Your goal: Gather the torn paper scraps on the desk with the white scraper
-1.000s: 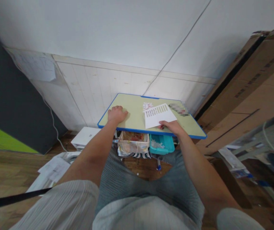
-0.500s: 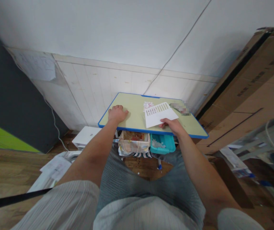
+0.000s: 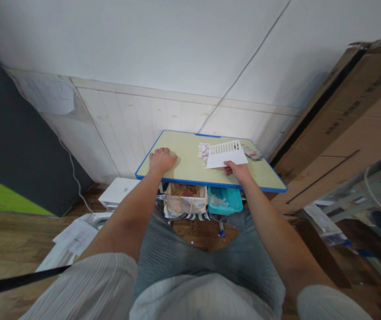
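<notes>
My right hand (image 3: 236, 170) pinches the lower edge of a white card (image 3: 223, 158) with a row of slots cut along its far side. The card is tilted above the small table (image 3: 185, 155), which has a pale yellow-green top and a blue rim. Left of the card lies a heap of small white and pinkish paper-like pieces (image 3: 204, 151). My left hand (image 3: 163, 160) rests palm down on the left part of the tabletop, fingers apart and slightly bent, holding nothing. A pixelated item (image 3: 253, 153) lies to the right, partly behind the card.
Beneath the table edge are a fabric-lined basket (image 3: 184, 204) and a teal bin (image 3: 230, 208) with whitish bits inside. A white box (image 3: 119, 190) stands at the left. Large cardboard (image 3: 340, 120) leans at the right, and the wall (image 3: 137, 115) is behind the table.
My right hand has shifted the card slightly right and turned it, uncovering more of the heap. The slots now mostly show the tabletop through them. My left hand stays in place.
</notes>
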Demonstrator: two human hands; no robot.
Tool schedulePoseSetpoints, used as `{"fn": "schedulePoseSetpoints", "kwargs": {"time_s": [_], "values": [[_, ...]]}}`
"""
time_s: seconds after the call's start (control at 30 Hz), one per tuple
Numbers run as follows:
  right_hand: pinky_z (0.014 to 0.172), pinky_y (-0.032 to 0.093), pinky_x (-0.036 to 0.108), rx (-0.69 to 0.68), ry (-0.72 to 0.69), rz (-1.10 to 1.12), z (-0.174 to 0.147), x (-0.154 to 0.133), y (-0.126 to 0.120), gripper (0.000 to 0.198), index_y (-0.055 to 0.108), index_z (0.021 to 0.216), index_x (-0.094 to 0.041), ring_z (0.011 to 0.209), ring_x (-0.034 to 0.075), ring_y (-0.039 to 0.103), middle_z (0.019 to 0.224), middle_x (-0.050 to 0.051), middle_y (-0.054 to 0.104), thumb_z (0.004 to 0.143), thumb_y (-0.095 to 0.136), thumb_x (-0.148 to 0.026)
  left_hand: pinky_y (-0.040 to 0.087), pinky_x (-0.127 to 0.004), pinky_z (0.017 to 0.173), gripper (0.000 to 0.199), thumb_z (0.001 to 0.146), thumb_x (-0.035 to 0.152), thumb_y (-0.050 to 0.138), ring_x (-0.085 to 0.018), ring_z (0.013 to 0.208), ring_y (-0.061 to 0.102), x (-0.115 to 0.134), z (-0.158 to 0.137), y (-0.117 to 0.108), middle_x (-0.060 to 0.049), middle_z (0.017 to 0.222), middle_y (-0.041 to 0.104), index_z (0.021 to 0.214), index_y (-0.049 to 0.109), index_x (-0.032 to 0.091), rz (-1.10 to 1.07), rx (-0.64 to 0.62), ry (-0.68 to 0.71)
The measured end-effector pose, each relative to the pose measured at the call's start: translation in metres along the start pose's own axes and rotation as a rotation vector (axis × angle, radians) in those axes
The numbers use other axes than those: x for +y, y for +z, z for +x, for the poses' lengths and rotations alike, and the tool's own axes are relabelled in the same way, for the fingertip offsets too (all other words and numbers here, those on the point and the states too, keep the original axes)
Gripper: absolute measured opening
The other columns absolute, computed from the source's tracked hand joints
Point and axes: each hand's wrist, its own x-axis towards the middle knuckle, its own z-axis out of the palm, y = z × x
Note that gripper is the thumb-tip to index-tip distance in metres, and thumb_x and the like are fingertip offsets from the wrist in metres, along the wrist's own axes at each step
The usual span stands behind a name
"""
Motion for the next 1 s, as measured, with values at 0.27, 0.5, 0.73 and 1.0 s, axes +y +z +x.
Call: {"fn": "schedulePoseSetpoints", "kwargs": {"time_s": [0.27,0.5,0.73,1.0], "values": [[0.044,0.049,0.022,0.007,-0.009,0.001,0.0016,-0.0015,-0.0026,0.016,0.067,0.079,-0.021,0.043,0.014,0.060,0.060,0.004,0.075,0.076,0.083,-0.021,0.044,-0.058,0.126,0.066,0.107,0.051,0.049,-0.043,0.155,0.057,0.0009,-0.0005,-0.0016,-0.026,0.167,0.064,0.156,0.068,0.013,-0.013,-0.004,-0.002],[0.043,0.048,0.024,0.025,-0.017,0.000,0.0018,0.0004,-0.0029,0.013,0.065,0.075,-0.023,0.042,0.015,0.057,0.055,0.003,0.072,0.072,0.077,-0.021,0.044,-0.059,0.127,0.066,0.108,0.051,0.048,-0.043,0.155,0.057,0.0003,-0.0002,-0.0007,-0.025,0.168,0.064,0.158,0.067,0.013,-0.006,-0.005,-0.002],[0.040,0.041,0.024,0.096,-0.033,0.025,0.0052,0.0028,-0.0062,0.013,0.062,0.075,-0.025,0.039,0.015,0.052,0.050,0.000,0.066,0.065,0.070,-0.026,0.044,-0.057,0.126,0.063,0.108,0.052,0.049,-0.042,0.155,0.057,0.0003,-0.0005,-0.0009,-0.024,0.167,0.065,0.155,0.069,0.015,-0.003,0.000,0.004],[0.034,0.033,0.025,0.141,0.003,0.050,0.0024,0.0006,-0.0096,0.016,0.058,0.072,-0.026,0.036,0.015,0.048,0.045,-0.004,0.056,0.059,0.067,-0.026,0.044,-0.058,0.126,0.064,0.109,0.052,0.048,-0.043,0.155,0.057,0.0016,-0.0016,-0.0024,-0.025,0.167,0.064,0.157,0.068,0.014,-0.003,-0.006,0.000]]}}
